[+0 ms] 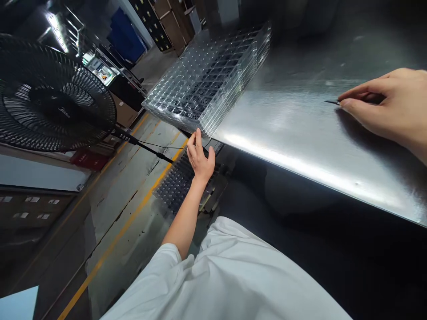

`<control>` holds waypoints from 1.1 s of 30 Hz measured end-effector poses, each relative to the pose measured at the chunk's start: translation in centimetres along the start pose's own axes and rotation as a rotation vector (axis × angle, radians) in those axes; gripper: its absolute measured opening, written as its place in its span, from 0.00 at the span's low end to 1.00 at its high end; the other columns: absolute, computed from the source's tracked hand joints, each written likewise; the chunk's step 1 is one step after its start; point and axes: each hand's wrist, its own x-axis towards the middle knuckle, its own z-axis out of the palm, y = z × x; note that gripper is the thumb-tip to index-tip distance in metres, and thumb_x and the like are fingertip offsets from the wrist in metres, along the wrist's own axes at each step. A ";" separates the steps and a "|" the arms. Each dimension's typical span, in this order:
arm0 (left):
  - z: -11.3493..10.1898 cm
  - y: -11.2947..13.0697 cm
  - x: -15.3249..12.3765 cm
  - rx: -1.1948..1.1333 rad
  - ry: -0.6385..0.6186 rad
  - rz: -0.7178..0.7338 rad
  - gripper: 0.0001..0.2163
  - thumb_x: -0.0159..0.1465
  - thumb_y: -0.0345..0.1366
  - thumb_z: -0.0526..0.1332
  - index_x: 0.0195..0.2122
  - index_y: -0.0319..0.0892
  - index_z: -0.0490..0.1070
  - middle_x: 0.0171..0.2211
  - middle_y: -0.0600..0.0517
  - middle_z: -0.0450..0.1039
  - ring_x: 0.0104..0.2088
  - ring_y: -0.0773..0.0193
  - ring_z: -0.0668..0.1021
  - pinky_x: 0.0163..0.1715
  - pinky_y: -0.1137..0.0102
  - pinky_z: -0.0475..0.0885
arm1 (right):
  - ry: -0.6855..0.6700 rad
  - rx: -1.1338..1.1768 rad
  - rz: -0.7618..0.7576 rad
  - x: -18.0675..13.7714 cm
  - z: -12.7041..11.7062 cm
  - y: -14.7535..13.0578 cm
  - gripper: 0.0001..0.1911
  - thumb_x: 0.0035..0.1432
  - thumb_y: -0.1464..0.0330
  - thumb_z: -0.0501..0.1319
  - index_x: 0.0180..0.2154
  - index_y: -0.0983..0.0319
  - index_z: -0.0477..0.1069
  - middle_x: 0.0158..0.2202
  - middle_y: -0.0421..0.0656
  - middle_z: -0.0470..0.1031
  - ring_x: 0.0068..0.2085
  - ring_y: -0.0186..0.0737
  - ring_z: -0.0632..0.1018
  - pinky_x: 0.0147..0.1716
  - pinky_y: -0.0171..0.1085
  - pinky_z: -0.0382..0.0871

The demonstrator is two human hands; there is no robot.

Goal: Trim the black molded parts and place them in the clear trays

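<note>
My left hand (pixel 202 160) is at the near corner of a stack of clear plastic trays (pixel 213 75), fingers apart, with a fingertip at the stack's lower edge. Whether it presses on the trays I cannot tell. Small dark round parts show in the cells of the upper tray. Over the metal tabletop (pixel 287 129), at the right, my right hand (pixel 383 102) pinches a thin, dark, pointed tool (pixel 332 102) between thumb and fingers. Only the tool's tip sticks out to the left; the rest is hidden in the hand.
A black standing fan (pixel 56 98) is at the left, its pole slanting toward the table. Below the table's left end are more clear trays (pixel 173 184). A yellow line (pixel 133 218) runs along the floor. Cardboard boxes (pixel 173 22) stand at the back.
</note>
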 end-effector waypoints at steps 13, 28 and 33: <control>-0.1 1.2 -0.9 -0.081 0.089 -0.042 0.30 0.72 0.37 0.59 0.74 0.45 0.57 0.63 0.36 0.66 0.65 0.49 0.71 0.66 0.52 0.65 | -0.055 0.027 -0.122 1.8 1.7 2.4 0.32 0.71 0.39 0.56 0.48 0.56 0.86 0.48 0.53 0.81 0.49 0.53 0.76 0.36 0.49 0.55; 7.5 15.8 9.5 -0.697 -0.097 0.336 0.22 0.75 0.38 0.56 0.70 0.50 0.60 0.53 0.46 0.74 0.51 0.58 0.78 0.55 0.61 0.76 | 0.022 0.041 -0.135 0.7 0.5 0.5 0.22 0.63 0.71 0.61 0.58 0.63 0.77 0.45 0.52 0.82 0.48 0.58 0.76 0.45 0.49 0.67; 15.0 20.1 13.5 -0.837 -0.322 0.241 0.21 0.74 0.34 0.58 0.68 0.48 0.65 0.41 0.52 0.78 0.36 0.64 0.79 0.43 0.66 0.77 | 0.220 0.100 -0.112 0.6 0.5 1.0 0.24 0.66 0.70 0.54 0.61 0.61 0.72 0.47 0.50 0.81 0.48 0.58 0.77 0.50 0.53 0.70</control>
